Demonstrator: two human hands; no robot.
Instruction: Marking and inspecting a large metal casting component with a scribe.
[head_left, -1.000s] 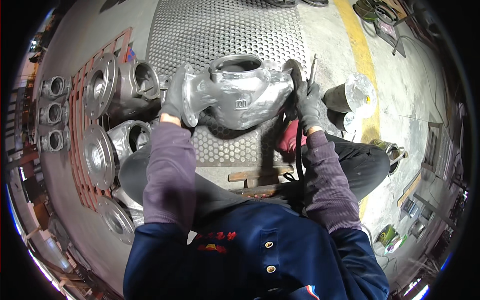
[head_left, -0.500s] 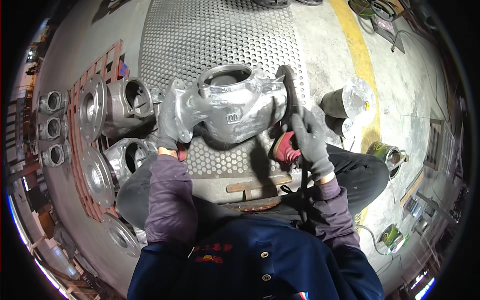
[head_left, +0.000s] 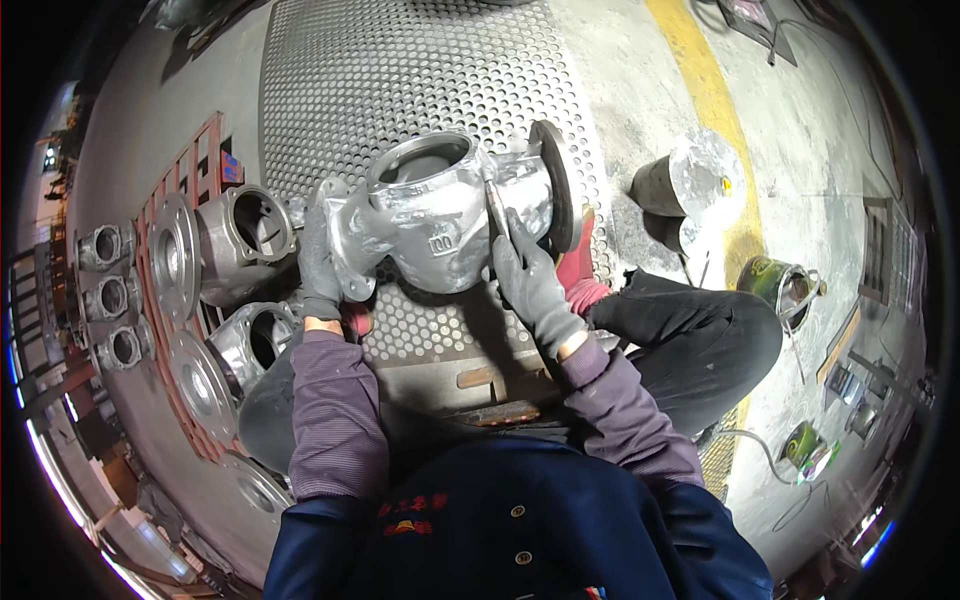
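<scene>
In front of me a grey cast-metal valve body rests above a perforated metal plate, its round top opening facing up. My left hand, in a grey glove, is closed around the edge of its left flange. My gloved right hand grips a slim, pale, stick-like tool whose exact kind I cannot make out. The tool's far end meets or nearly meets the casting, between the top opening and the dark-edged right flange. Part of the tool is hidden by my fingers.
More valve castings stand at the left beside a red slatted rack. A metal bucket is at the right, near a yellow floor line. Farther right sits a green can. My bent legs flank a wooden piece.
My right hand has moved left from beside the right flange onto the casting's body, bringing the slim tool against or close to it. My left hand stays on the left flange.
</scene>
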